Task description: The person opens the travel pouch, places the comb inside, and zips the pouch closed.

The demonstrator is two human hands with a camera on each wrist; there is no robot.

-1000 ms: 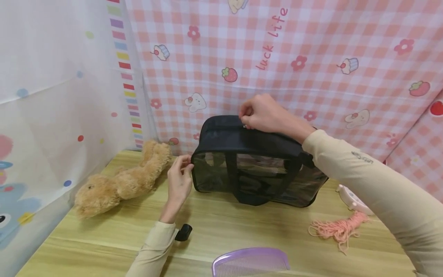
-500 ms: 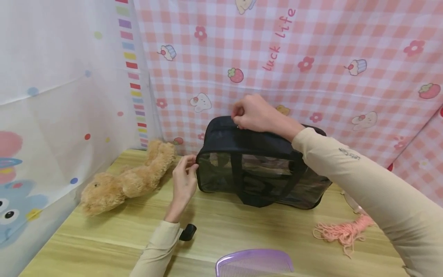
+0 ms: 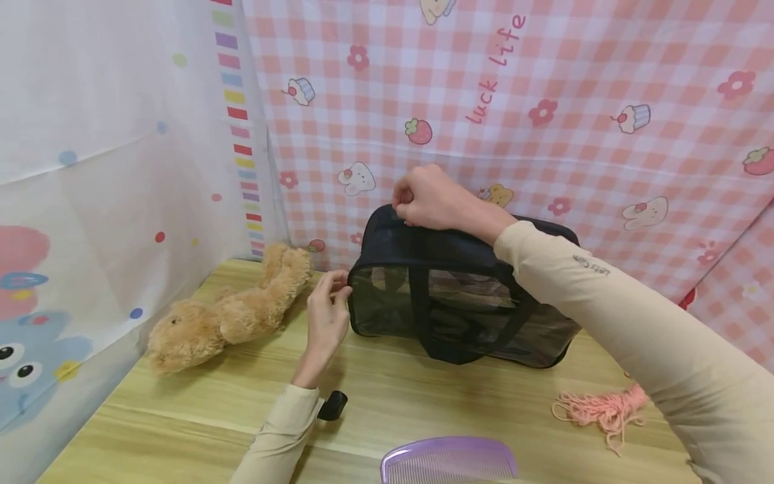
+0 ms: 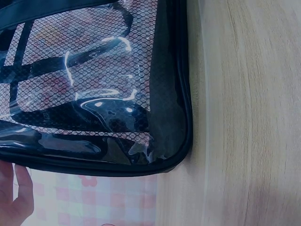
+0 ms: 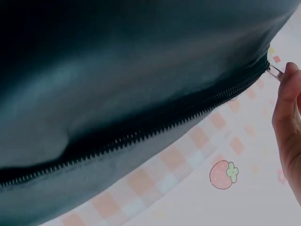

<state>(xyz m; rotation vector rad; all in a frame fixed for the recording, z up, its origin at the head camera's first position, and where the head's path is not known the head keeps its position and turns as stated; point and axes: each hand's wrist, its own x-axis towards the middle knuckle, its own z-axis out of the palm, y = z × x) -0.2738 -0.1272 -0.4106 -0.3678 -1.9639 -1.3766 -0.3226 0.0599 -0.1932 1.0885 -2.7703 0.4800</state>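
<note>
One zipper pull (image 5: 276, 73) has slid leftward.

Long beige left sleeve (image 3: 275, 437), rounded black piece (image 3: 333, 406) jutting beside it; right sleeve (image 3: 635, 323) also beige, small dark lettering (image 3: 592, 265).

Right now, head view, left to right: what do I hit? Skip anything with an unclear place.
Tan plush toy → left hand → black bag → pink yarn. Left out: right hand and purple comb, both within the bag's left-right span.
</note>
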